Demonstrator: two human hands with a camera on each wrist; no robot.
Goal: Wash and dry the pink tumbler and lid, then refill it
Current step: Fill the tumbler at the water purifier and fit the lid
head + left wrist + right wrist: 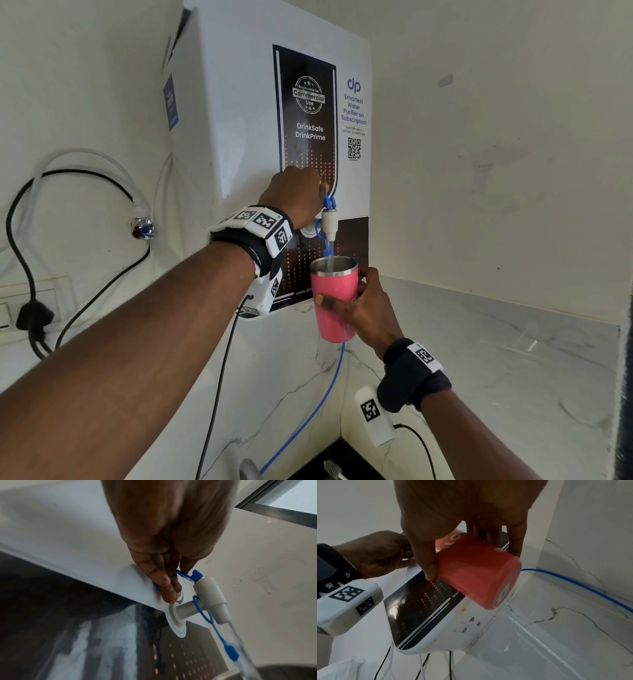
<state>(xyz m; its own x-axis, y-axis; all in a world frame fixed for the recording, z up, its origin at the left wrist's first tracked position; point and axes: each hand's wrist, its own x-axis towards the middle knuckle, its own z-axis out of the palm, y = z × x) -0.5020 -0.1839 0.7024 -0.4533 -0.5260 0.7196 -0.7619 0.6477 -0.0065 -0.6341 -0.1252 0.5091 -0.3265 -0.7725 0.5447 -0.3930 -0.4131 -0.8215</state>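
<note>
The pink tumbler [334, 318] [476, 577] with its steel rim [278, 672] is held upright under the white tap [329, 222] [211, 595] of the wall-mounted water purifier [239, 102]. My right hand [342, 291] [471, 561] grips the tumbler's side, thumb in front and fingers behind. A water stream [329, 263] [240, 649] runs from the spout into the open cup. My left hand [320, 186] [178, 572] pinches the blue tap lever [329, 202] [192, 575], fingers lying against the purifier's front. No lid is in view.
A blue hose [322, 404] [573, 584] drops from behind the tumbler along the marble corner. The marble counter [479, 359] extends right. On the left wall are a black plug and cable [32, 318], a white tube and a metal valve [144, 229].
</note>
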